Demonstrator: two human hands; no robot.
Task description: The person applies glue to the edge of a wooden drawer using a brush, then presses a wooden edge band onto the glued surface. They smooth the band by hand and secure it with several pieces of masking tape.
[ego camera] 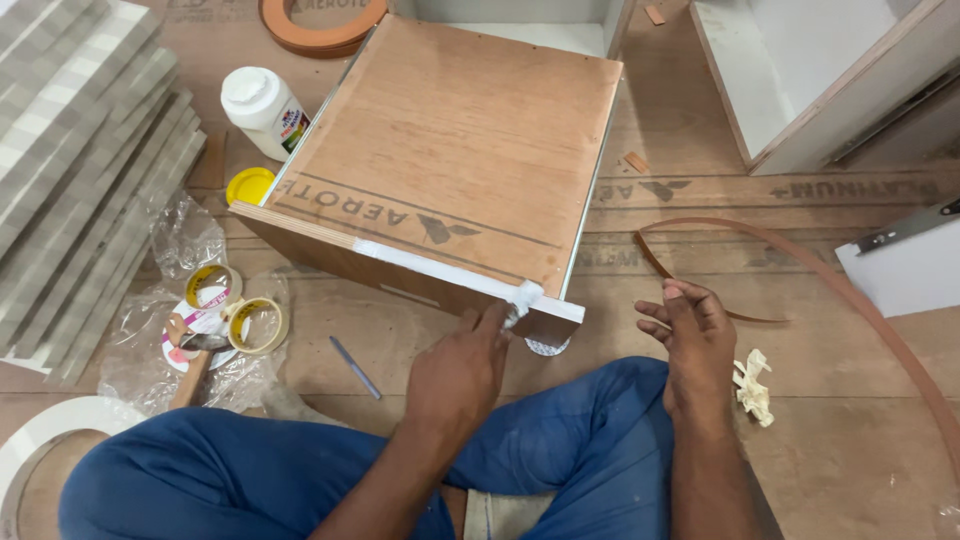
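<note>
A wooden drawer box [455, 140] lies upside down on the floor [840, 430], just in front of the person's crossed legs. White glue [430, 262] covers most of its front top edge, from about the middle to the right corner. The left part of that edge looks bare. The left hand [462, 375] presses its fingers on the glue near the right corner. The right hand [697, 340] hovers beside the box, fingers loosely curled, holding nothing. A brown edge strip [850, 295] lies near it, not stuck on yet. The glue bottle [262, 110] stands open, with its yellow cap [249, 184] beside it.
</note>
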